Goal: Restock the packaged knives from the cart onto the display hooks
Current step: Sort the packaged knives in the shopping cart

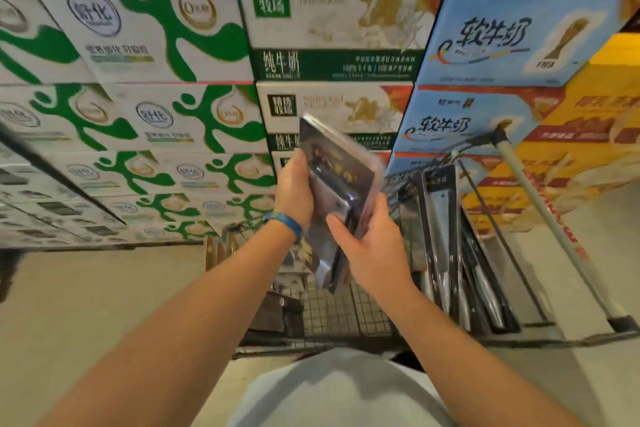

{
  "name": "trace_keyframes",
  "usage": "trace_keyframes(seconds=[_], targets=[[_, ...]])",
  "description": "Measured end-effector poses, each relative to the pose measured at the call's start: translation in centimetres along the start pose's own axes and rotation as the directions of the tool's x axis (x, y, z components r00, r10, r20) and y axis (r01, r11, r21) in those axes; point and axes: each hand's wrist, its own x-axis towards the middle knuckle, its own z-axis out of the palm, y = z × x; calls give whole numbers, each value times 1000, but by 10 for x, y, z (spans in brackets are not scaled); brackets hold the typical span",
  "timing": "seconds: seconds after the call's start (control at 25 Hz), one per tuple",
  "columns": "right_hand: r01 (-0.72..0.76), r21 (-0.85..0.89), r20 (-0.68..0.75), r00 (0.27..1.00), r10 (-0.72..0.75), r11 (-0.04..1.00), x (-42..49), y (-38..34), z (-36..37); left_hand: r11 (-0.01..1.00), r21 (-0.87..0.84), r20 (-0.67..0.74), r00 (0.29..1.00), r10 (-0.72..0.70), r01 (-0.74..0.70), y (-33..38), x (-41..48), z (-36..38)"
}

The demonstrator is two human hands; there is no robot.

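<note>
Pale shirt front [339, 392] lowest in view, both bare forearms reaching up and away from it. Left hand [294, 187] curled round the left edge of a bundle of packaged knives [341, 177], thumb pointing up along the front face, fingers hidden behind; blue wristband [285, 222] at that wrist. Right hand [372, 246] clasping the same bundle lower down on its right side, thumb laid across the clear front, fingers wrapped round the back edge. Bundle upright, top tilted slightly right and away, dark printed card under clear plastic, more than one pack pressed together, count unreadable through the blur. Held in the air above the wire cart [346, 319], touching nothing but the two hands. Below and to the right, further long knife packs [446, 236] standing on end in the cart, leaning against its right wall, blades showing through clear fronts. Dark, unclear items [277, 315] low at the cart's left side. Pale cart handle [552, 218] with red lettering slanting down the right. Beyond the cart, stacked milk cartons: green-and-white cases [138, 28] left, "Selected Meadow" cases [329, 10] middle, blue cases [519, 28] right, yellow cases [602, 107] far right. Pale floor [86, 305] on the left, below the stacks.
</note>
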Motion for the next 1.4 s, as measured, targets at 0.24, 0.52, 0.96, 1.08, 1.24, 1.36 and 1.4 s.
trace_keyframes(seconds=[0.24, 0.52, 0.96, 1.08, 1.24, 1.36, 1.4], targets=[[-254, -66, -36, 967, 252, 965, -60, 78, 11, 851, 513, 95, 978, -187, 113, -85, -40, -5], [-371, -205, -37, 928, 372, 906, -82, 126, 40, 637, 94, 194, 613, -766, 765, -93, -57, -9], [-386, -529, 245, 784, 571, 756, -110, 167, 63, 688, 621, 231, 752, -618, 375, -174, -100, -21], [-363, -544, 368, 707, 604, 756, -93, 150, 43, 651, 606, 161, 730, -664, 458, -183, -111, -10], [-230, -568, 318, 824, 469, 790, -62, 118, -13, 630, 617, 112, 740, -663, 471, -189, -109, -3], [-276, -403, 44, 947, 319, 873, -24, 108, -62, 590, 658, 53, 753, -656, 467, -186, -101, -1], [-290, -418, -74, 956, 286, 861, -6, 114, -79, 587, 655, 51, 747, -663, 475, -185, -99, 1]])
